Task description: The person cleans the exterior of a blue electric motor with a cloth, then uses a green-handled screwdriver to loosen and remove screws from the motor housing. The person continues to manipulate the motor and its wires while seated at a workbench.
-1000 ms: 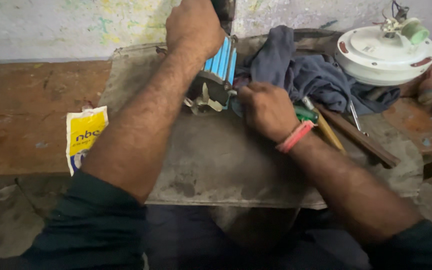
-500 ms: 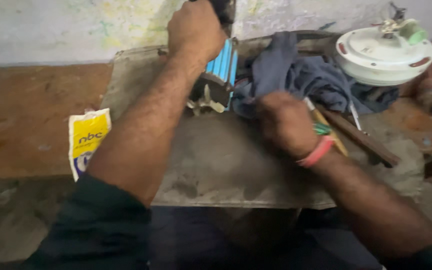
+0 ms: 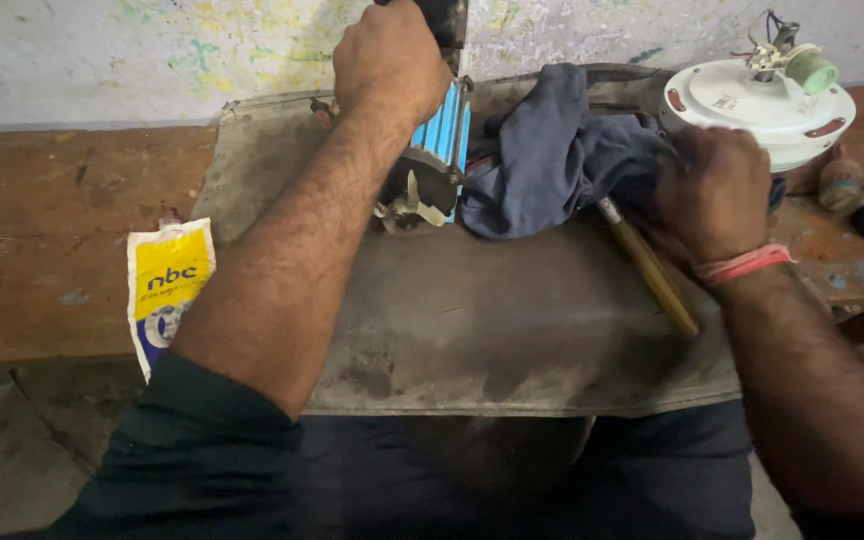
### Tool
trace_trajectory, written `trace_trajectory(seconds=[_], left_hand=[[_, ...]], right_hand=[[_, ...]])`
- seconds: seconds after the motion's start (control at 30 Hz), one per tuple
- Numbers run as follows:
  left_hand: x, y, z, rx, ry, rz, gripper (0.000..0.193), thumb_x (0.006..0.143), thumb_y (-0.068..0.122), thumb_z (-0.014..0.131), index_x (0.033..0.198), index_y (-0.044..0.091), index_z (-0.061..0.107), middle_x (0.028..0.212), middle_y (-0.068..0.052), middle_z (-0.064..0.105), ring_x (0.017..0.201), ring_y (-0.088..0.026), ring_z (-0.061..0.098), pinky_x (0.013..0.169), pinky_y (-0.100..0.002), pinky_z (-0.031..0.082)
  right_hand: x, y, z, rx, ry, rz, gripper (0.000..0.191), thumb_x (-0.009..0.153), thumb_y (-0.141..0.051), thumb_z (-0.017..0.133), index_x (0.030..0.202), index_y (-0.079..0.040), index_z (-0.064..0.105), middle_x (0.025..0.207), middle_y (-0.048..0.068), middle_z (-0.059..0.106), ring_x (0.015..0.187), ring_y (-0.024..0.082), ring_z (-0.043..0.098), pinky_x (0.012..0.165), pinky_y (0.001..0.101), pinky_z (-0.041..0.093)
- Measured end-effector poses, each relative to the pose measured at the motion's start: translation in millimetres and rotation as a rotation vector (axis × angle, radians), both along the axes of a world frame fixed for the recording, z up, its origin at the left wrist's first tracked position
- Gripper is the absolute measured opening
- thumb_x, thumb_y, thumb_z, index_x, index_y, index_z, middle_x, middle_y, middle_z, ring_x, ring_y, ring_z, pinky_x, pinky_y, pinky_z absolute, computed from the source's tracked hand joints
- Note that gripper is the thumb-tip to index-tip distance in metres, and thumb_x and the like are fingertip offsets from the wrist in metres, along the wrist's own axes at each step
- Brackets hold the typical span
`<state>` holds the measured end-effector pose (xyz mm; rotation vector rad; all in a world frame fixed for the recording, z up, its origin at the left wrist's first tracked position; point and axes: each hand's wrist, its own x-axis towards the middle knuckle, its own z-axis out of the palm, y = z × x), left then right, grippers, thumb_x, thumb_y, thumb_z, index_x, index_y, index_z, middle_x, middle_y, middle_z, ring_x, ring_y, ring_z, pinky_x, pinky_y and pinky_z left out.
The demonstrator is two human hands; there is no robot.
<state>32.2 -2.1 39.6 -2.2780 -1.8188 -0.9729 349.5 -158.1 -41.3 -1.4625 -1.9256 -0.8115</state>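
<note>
Presently | left hand clenched atop blue-ribbed motor part | right hand fisted in dark cloth, wooden-handled tool beside.

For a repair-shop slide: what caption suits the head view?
Left hand grips a blue-finned motor part while right hand reaches into a dark cloth.

Your one camera sits on your head, looking steeply down at the work.

It faces forward toward the pale wall along the top of the frame, close enough that both forearms fill the middle; your left hand reaches the top centre, your right hand the upper right, the grey slab spans the centre, and your lap fills the bottom edge.
</note>
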Motion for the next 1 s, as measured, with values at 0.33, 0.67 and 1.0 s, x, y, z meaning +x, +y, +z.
trace_trajectory(seconds=[0.33, 0.67, 1.0], left_hand=[[1.0, -3.7, 3.9, -0.028, -0.047, 0.015, 0.022, 0.079, 0.015, 0.071, 0.098, 0.004, 0.073, 0.102, -0.023, 0.072, 0.097, -0.041, 0.071, 0.083, -0.05, 0.057], [1.4, -6.3, 4.6, -0.019, -0.033, -0.008, 0.025, 0.078, 0.014, 0.07, 0.099, 0.001, 0.072, 0.103, -0.023, 0.071, 0.096, -0.041, 0.07, 0.081, -0.051, 0.057], [2.9, -6.0, 1.4, 0.07, -0.04, -0.026, 0.028, 0.076, 0.013, 0.071, 0.1, -0.001, 0.069, 0.104, -0.023, 0.071, 0.092, -0.043, 0.07, 0.078, -0.053, 0.055]], right_hand=[[-83.9, 95.1, 1.9, -0.171, 0.165, -0.019, 0.033, 0.079, -0.033, 0.085, 0.084, -0.002, 0.076, 0.087, 0.025, 0.071, 0.076, 0.043, 0.069, 0.067, 0.0493, 0.054], [-136.3, 36.3, -2.4, 0.092, 0.642, 0.278, 0.021, 0.087, -0.008, 0.083, 0.087, 0.001, 0.064, 0.082, 0.017, 0.065, 0.073, 0.033, 0.065, 0.068, 0.0412, 0.051], [-172.7, 17.8, -36.2, -0.256, 0.629, 0.409, 0.026, 0.083, -0.001, 0.071, 0.109, 0.0, 0.069, 0.103, 0.02, 0.066, 0.097, 0.04, 0.065, 0.084, 0.0432, 0.052]])
